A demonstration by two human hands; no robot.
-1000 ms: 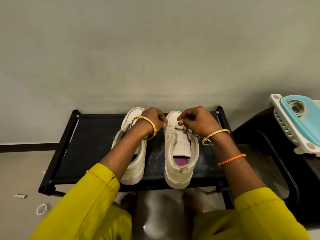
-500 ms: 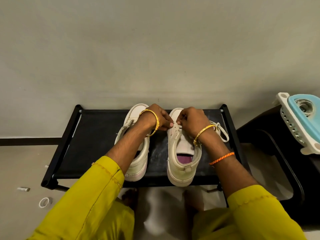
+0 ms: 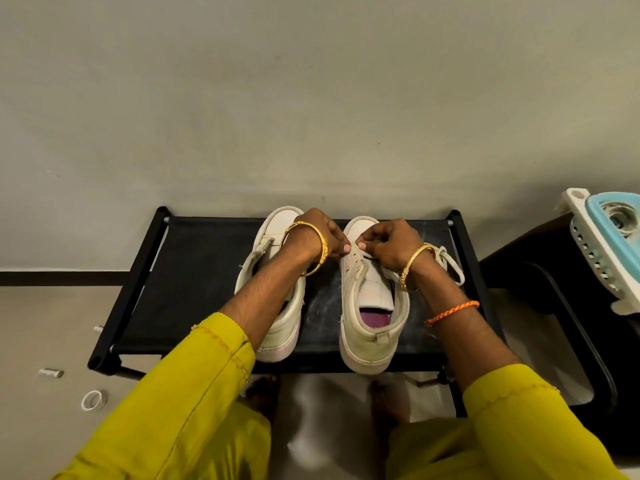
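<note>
Lacing is judged underway on the shoe (image 3: 367, 338). Its eyelet flap (image 3: 349, 270) is pinched steady by the left hand (image 3: 323, 239), the lace (image 3: 450, 262) by the right hand (image 3: 393, 244).

Soft, dimmish indoor light lies even across the wall (image 3: 311, 98). A pale glare sits on the floor (image 3: 311, 420) below the black rack (image 3: 214, 271), whose edges bow with wide-angle distortion. The white shoes (image 3: 375, 289) look sharp.

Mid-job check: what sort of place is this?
Likely a home entryway or utility corner: a low shoe rack against a bare wall, a plastic basket beside it. Left hand and right hand pinch at the right sneaker on the rack; the left sneaker stands alongside.
</note>
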